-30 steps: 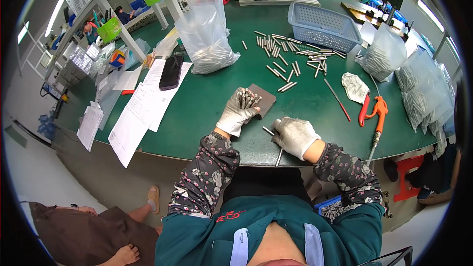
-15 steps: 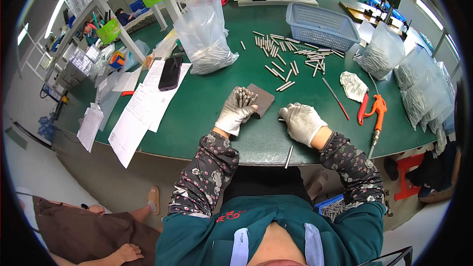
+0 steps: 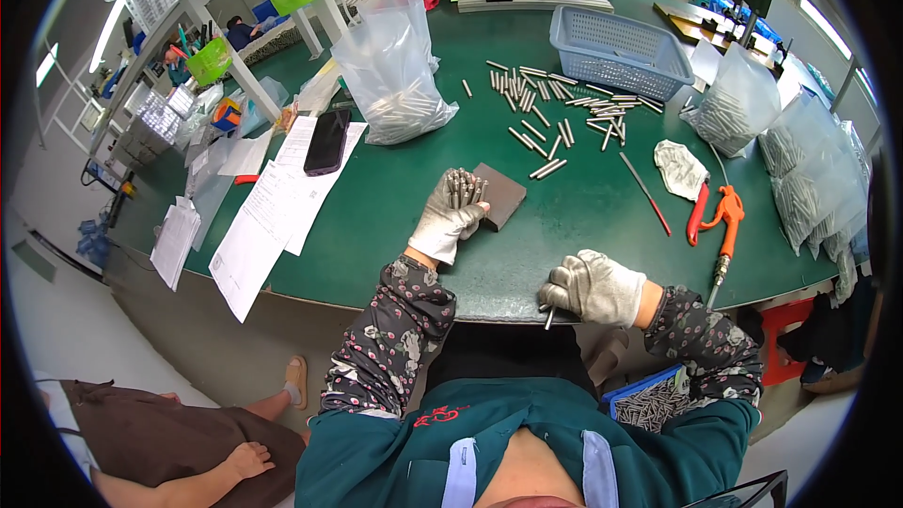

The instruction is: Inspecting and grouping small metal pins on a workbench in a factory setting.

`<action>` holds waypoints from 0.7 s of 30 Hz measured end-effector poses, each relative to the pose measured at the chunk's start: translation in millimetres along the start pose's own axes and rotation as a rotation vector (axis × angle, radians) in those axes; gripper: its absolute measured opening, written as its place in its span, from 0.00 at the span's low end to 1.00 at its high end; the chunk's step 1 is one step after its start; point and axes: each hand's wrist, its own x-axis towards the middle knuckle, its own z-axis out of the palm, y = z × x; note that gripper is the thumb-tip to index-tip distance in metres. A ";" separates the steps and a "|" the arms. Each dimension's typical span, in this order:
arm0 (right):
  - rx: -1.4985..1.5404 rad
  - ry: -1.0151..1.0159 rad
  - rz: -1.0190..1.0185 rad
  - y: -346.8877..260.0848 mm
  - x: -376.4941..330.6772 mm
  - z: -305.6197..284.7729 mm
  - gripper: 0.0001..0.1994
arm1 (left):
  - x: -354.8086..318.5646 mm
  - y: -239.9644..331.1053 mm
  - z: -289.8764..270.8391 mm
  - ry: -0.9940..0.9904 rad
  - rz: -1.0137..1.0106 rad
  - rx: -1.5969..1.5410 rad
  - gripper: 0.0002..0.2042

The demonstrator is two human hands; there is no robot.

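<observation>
Wearing a pale work glove, my left hand point(image 3: 448, 216) is closed round a bundle of short metal pins point(image 3: 466, 190), their ends sticking up. Beside its thumb lies a flat brown square piece point(image 3: 503, 199), which the thumb seems to touch; its exact kind is unclear. My right hand point(image 3: 593, 290), gloved too, is at the table's near edge with its fingertips closed on a single metal pin point(image 3: 550, 319). The glove hides the upper part of that pin. Many more loose metal pins point(image 3: 548, 169) lie scattered on the green tabletop point(image 3: 395, 245), beyond both hands.
A blue plastic basket point(image 3: 616, 61) stands behind the pins. Clear bags of pins point(image 3: 400, 99) sit left and right. At right lie a red-ended rod point(image 3: 649, 196), a white cloth point(image 3: 679, 169) and an orange air gun point(image 3: 726, 216). Papers point(image 3: 273, 216) and a phone point(image 3: 327, 141) are left.
My right hand has moved right and toward me, to the near edge, and closed on the pin that lay there. My left hand has stayed almost still with its bundle.
</observation>
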 end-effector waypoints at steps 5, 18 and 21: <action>-0.076 -0.078 0.014 5.5 0.9 -1.6 0.09 | -0.8 1.9 -1.6 -0.010 0.008 0.003 0.15; -0.358 0.293 0.361 83.4 10.5 -33.5 0.09 | -1.6 7.2 5.9 0.009 -0.050 -0.069 0.16; -0.554 0.399 0.546 147.2 20.9 -55.5 0.07 | -3.5 5.6 2.7 0.082 -0.096 -0.060 0.18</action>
